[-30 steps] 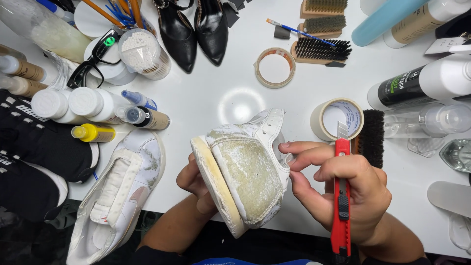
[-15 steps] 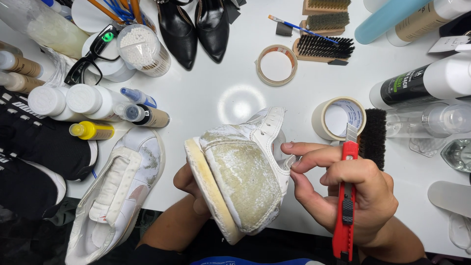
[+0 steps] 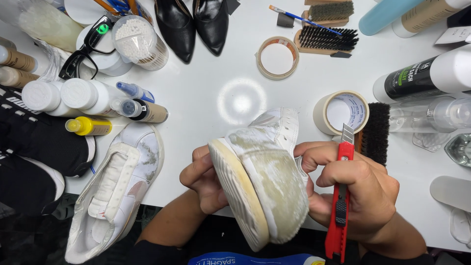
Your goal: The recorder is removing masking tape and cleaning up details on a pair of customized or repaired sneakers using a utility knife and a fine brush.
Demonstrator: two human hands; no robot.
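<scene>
Two hands grip one dirty white leather sneaker [image 3: 267,172], held sole-up just above the white counter [image 3: 216,88]. The left hand [image 3: 203,179] curls closed around its edge; the right hand [image 3: 355,191] steadies its far side while clamped tight on a red plastic utility knife [image 3: 341,196], blade pointing up.

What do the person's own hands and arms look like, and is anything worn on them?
Both the left hand and the right hand are bare: no gloves, rings or watch show. The forearms are bare too, and a dark sleeve edge appears only at the bottom of the frame.
</scene>
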